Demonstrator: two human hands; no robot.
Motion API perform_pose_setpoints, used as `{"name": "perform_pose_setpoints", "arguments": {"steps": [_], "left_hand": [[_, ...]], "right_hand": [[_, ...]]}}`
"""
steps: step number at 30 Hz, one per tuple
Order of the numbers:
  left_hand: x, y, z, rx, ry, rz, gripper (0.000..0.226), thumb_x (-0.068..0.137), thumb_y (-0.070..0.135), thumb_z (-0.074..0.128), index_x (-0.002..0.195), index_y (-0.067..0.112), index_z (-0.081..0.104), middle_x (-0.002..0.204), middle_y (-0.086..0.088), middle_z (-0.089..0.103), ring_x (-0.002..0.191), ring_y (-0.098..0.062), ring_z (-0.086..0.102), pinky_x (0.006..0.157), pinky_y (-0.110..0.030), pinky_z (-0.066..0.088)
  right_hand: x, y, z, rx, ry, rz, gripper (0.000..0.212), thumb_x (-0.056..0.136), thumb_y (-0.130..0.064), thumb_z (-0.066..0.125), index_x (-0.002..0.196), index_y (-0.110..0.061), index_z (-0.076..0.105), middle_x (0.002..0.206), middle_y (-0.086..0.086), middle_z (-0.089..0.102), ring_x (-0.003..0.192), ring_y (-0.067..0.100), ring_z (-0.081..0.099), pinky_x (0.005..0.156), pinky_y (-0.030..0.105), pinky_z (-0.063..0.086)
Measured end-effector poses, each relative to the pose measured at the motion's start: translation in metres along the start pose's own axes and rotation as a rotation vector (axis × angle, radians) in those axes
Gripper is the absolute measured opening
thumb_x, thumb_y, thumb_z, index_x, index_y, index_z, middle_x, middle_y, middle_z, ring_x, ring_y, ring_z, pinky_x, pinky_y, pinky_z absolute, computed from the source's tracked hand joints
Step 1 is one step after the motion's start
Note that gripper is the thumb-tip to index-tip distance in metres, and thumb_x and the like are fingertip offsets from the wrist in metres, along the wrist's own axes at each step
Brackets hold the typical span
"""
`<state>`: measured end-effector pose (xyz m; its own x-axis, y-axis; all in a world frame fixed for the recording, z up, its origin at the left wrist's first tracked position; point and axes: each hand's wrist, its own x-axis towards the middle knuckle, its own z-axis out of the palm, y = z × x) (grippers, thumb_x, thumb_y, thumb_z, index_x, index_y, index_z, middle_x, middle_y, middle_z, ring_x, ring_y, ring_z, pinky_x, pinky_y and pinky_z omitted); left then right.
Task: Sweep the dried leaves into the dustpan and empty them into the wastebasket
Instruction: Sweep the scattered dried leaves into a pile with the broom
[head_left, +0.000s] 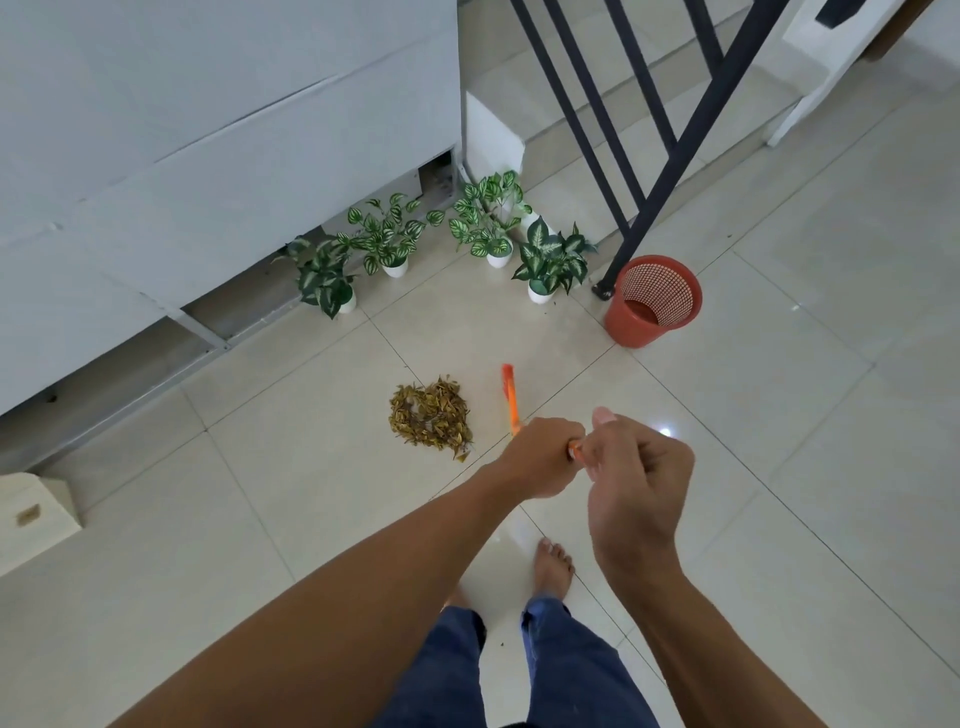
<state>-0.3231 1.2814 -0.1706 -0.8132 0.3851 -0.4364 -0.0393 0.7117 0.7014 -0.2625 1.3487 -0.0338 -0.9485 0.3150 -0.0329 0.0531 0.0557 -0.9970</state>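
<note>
A heap of dried yellow-brown leaves (430, 417) lies on the pale tiled floor, just left of centre. An orange handle (510, 397) slants down to the floor right of the heap; its lower end is narrow and I cannot tell what tool it belongs to. My left hand (545, 457) is closed around this handle. My right hand (636, 478) grips the same handle just above the left one, thumb raised. A red-brown mesh wastebasket (652, 301) stands further off to the right. No dustpan is visible.
Several small potted plants (553, 260) in white pots line the base of a white wall (208, 156). A black stair railing (644, 171) comes down beside the wastebasket. A pale wooden box (36, 514) sits at the left edge. My bare foot (553, 566) stands below my hands.
</note>
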Motion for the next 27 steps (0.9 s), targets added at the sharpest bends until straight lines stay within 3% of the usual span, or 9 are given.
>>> {"name": "perform_pose_setpoints", "arguments": {"steps": [3,5,7,10,12,16,20,23,27], "left_hand": [[-0.010,-0.018,0.001,0.044,-0.070,0.002,0.038,0.091,0.015,0.046,0.058,0.021,0.029,0.058,0.005,0.038,0.058,-0.015,0.036,0.052,-0.027,0.023],[-0.014,-0.029,-0.003,0.090,-0.086,-0.008,0.036,0.090,0.019,0.046,0.058,0.019,0.031,0.058,0.004,0.041,0.057,-0.015,0.036,0.050,-0.028,0.023],[-0.018,-0.036,-0.010,0.134,-0.095,-0.025,0.035,0.091,0.018,0.046,0.059,0.018,0.032,0.059,0.004,0.041,0.057,-0.015,0.036,0.049,-0.029,0.024],[-0.022,-0.035,-0.021,0.226,-0.094,0.024,0.039,0.094,0.016,0.046,0.058,0.019,0.030,0.059,0.005,0.038,0.057,-0.016,0.035,0.051,-0.030,0.024],[-0.024,-0.028,-0.026,0.266,-0.091,0.061,0.039,0.095,0.017,0.047,0.059,0.017,0.032,0.061,0.003,0.042,0.060,-0.018,0.038,0.053,-0.030,0.026],[-0.028,-0.015,-0.027,0.313,-0.138,0.118,0.036,0.099,0.022,0.047,0.064,0.014,0.039,0.073,-0.003,0.052,0.065,-0.019,0.043,0.052,-0.029,0.027],[-0.036,-0.017,-0.023,0.266,-0.209,0.106,0.035,0.096,0.016,0.045,0.062,0.013,0.035,0.065,-0.001,0.046,0.056,-0.016,0.037,0.052,-0.028,0.027],[-0.040,-0.023,-0.027,0.227,-0.229,0.051,0.034,0.095,0.015,0.043,0.062,0.012,0.036,0.063,-0.002,0.045,0.056,-0.016,0.037,0.055,-0.030,0.031],[-0.041,-0.025,-0.038,0.260,-0.177,0.035,0.041,0.097,0.016,0.045,0.058,0.018,0.032,0.060,0.002,0.040,0.054,-0.013,0.034,0.054,-0.030,0.027]], "right_hand": [[-0.012,0.009,0.014,0.027,0.031,0.047,0.043,0.086,-0.004,0.044,0.046,-0.007,0.027,0.045,-0.002,0.018,0.046,0.009,0.013,0.081,0.070,0.027],[-0.016,0.012,0.023,0.037,0.051,0.069,0.044,0.084,-0.009,0.047,0.046,0.004,0.031,0.046,0.013,0.016,0.050,0.018,0.013,0.066,0.063,0.040],[-0.019,0.014,0.027,0.042,0.077,0.076,0.046,0.085,-0.014,0.048,0.048,0.005,0.029,0.049,0.022,0.015,0.054,0.030,0.013,0.050,0.038,0.035],[-0.021,0.013,0.025,0.098,0.137,0.068,0.043,0.085,-0.009,0.045,0.047,0.000,0.029,0.048,0.022,0.018,0.052,0.034,0.015,0.061,0.014,0.042],[-0.022,0.010,0.020,0.101,0.174,0.055,0.043,0.086,-0.008,0.045,0.046,-0.001,0.031,0.048,0.023,0.019,0.050,0.036,0.018,0.066,0.015,0.046],[-0.029,0.005,0.015,0.059,0.207,0.032,0.042,0.088,-0.009,0.045,0.048,-0.002,0.033,0.051,0.027,0.020,0.054,0.049,0.021,0.069,0.040,0.045],[-0.040,0.007,0.022,0.069,0.224,0.010,0.041,0.084,-0.008,0.044,0.047,-0.003,0.028,0.050,0.024,0.017,0.052,0.032,0.015,0.071,0.012,0.046],[-0.041,0.009,0.033,0.084,0.206,0.046,0.044,0.084,-0.011,0.046,0.043,-0.013,0.028,0.050,0.016,0.015,0.055,0.026,0.016,0.058,0.011,0.038],[-0.033,0.006,0.036,0.173,0.231,0.061,0.041,0.083,-0.009,0.046,0.051,0.003,0.024,0.052,0.026,0.015,0.058,0.042,0.013,0.060,0.013,0.040]]}}
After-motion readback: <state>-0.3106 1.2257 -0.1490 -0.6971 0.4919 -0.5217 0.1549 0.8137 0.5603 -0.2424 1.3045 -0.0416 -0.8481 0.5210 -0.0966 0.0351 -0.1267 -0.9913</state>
